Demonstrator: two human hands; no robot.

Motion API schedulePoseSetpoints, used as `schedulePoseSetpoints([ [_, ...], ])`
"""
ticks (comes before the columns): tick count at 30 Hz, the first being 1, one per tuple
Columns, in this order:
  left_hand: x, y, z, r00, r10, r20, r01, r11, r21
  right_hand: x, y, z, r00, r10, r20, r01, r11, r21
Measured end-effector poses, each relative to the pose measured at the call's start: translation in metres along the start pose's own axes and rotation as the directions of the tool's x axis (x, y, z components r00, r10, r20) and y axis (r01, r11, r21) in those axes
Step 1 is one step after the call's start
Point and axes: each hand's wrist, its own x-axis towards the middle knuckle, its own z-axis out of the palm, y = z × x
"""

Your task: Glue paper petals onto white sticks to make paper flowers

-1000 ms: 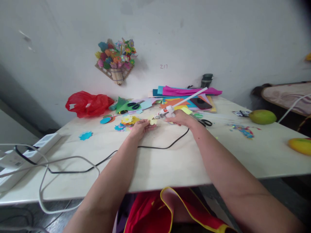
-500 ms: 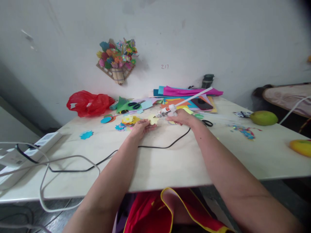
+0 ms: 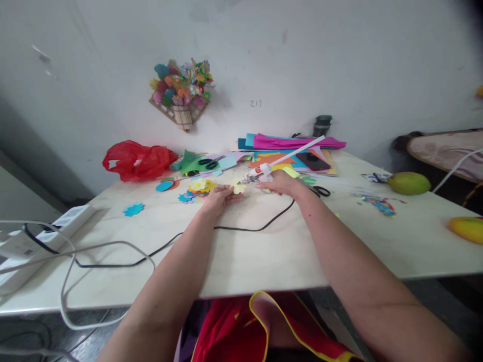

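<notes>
While both arms stretch over the bench (image 3: 245, 251), glue meets paper
The right hand (image 3: 281, 182) clasps the glue gun (image 3: 260, 174), nozzle at 9 o'clock toward the yellow paper flower (image 3: 237, 186) pinched by the left hand (image 3: 218, 197); scissors (image 3: 320, 190) lie at 3 o'clock

Red plastic bag (image 3: 135, 161), paper-flower wall bouquet (image 3: 181, 93), green mango (image 3: 409, 183), black phone (image 3: 312, 161).
</notes>
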Motion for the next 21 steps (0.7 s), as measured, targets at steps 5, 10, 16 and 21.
schedulePoseSetpoints([
  [5,-0.0012,0.0010,0.0011,1.000,0.002,-0.009,-0.002,1.000,0.009,-0.0031,-0.0026,-0.0020,1.000,-0.002,-0.011,0.002,1.000,0.019],
  [10,-0.0019,0.0019,0.0018,1.000,0.007,-0.008,-0.007,1.000,0.008,-0.0024,0.0005,-0.0037,1.000,-0.016,-0.008,0.017,1.000,0.019],
  [16,-0.0010,0.0013,0.0010,1.000,0.009,-0.013,-0.009,1.000,-0.011,-0.0007,0.0043,-0.0036,1.000,-0.025,-0.008,0.025,0.998,0.059],
  [21,0.0004,0.0000,0.0001,1.000,0.029,-0.002,-0.029,1.000,-0.003,-0.0010,0.0047,-0.0045,0.999,-0.052,-0.004,0.052,0.994,0.096],
])
